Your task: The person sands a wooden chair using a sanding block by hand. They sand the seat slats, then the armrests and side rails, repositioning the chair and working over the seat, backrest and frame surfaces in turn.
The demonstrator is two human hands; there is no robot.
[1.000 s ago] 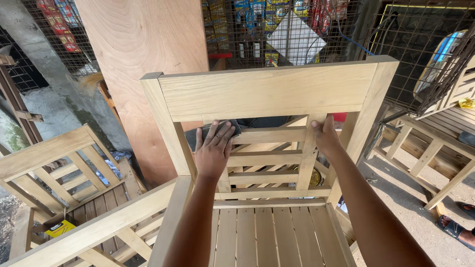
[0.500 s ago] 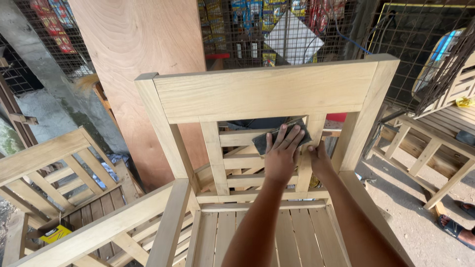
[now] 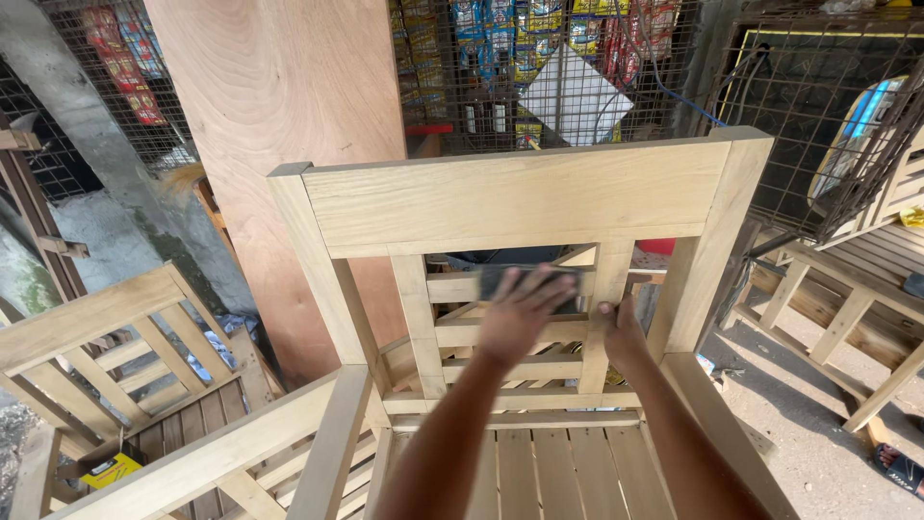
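An unfinished pale wooden chair stands in front of me, its wide top rail (image 3: 520, 197) facing the camera. My left hand (image 3: 525, 313) lies flat on a dark grey sheet of sandpaper (image 3: 500, 279) and presses it against a horizontal back slat (image 3: 452, 289). The hand is blurred with motion. My right hand (image 3: 624, 332) grips the right upright slat (image 3: 608, 274) of the chair back, just beside the left hand. The slatted seat (image 3: 539, 472) lies below both forearms.
A tall plywood sheet (image 3: 289, 144) leans behind the chair on the left. Wire mesh (image 3: 770, 87) with hanging packets closes the back. Another bare wooden chair frame (image 3: 87, 327) stands at left, with a yellow box (image 3: 106, 469) below. A wooden bench (image 3: 847, 289) and a sandal (image 3: 900, 469) are at right.
My left hand has slid with the sandpaper from the left part of the chair back to the right, up to the right hand. The right hand has kept its hold on the upright slat.
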